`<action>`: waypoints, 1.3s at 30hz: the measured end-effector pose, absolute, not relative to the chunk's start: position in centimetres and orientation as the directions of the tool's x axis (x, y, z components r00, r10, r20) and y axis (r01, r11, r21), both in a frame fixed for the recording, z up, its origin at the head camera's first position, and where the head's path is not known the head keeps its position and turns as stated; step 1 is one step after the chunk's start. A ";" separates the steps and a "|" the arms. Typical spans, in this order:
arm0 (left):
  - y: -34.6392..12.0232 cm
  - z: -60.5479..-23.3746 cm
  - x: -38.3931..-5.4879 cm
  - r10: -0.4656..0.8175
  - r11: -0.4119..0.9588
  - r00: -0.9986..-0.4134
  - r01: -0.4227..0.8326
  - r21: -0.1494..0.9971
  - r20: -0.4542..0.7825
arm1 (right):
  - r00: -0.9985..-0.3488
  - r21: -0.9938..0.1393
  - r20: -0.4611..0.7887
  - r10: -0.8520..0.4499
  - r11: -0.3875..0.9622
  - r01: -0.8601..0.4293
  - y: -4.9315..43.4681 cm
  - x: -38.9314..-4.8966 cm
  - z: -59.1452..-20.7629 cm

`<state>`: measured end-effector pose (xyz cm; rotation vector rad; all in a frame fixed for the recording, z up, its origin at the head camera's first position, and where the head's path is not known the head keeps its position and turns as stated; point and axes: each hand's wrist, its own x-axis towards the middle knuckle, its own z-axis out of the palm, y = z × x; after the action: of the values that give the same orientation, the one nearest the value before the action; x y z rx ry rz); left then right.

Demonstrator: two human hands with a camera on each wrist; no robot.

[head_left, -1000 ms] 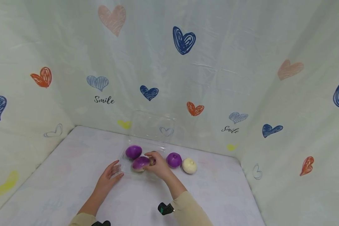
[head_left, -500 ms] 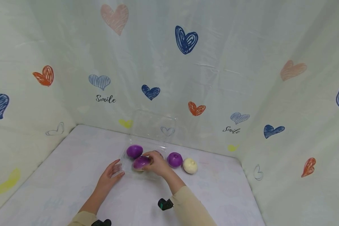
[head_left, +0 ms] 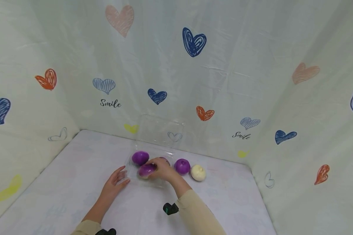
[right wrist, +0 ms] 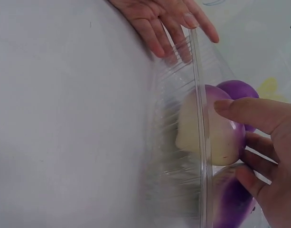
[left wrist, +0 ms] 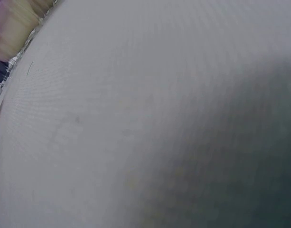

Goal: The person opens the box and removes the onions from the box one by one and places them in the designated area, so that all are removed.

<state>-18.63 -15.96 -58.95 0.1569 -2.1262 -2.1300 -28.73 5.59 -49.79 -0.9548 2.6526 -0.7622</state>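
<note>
A clear plastic container (head_left: 159,150) lies with its lid (head_left: 156,129) raised behind it. My right hand (head_left: 163,170) grips a purple-and-white turnip (head_left: 145,171) inside the container's near part. In the right wrist view the thumb rests on this turnip (right wrist: 188,123) and the fingers reach behind it. Another purple turnip (head_left: 140,158) sits behind it in the container, and a third (head_left: 165,159) shows partly past my right hand. My left hand (head_left: 114,183), fingers loosely extended, touches the container's left end. The left wrist view barely shows this hand.
Right of the container stand a purple round vegetable (head_left: 182,166) and a cream-white one (head_left: 198,173) on the white tablecloth (head_left: 229,195). A curtain printed with hearts (head_left: 194,41) rises behind and at both sides. Dark wrist devices (head_left: 170,209) are strapped to the arms.
My right hand has closed further over the near turnip, its fingers covering more of the top. The left hand keeps its place at the container's end. The head view has shifted slightly.
</note>
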 end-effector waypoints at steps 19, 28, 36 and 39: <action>-15.8 -58.5 -18.5 -0.156 -0.027 -0.988 0.007 1.000 0.002 | -0.769 -0.604 -0.078 -0.634 0.644 -0.469 4.9 -28.4 -52.2; -15.8 -58.7 -18.5 -0.155 -0.032 -0.988 0.034 0.999 0.029 | -0.783 -0.612 -0.077 -0.617 0.649 -0.451 5.0 -28.3 -52.3; -15.9 -58.6 -18.5 -0.152 -0.015 -0.988 0.031 0.999 0.028 | -0.787 -0.658 -0.077 -0.612 0.625 -0.421 5.4 -28.2 -52.3; -15.9 -58.7 -18.5 -0.154 0.003 -0.988 0.018 1.000 0.018 | -0.794 -0.684 -0.066 -0.604 0.607 -0.405 5.7 -28.2 -52.5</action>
<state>-18.52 -15.91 -58.66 0.1453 -2.1341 -2.1314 -28.18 5.66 -52.45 -0.8209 2.5451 -0.9767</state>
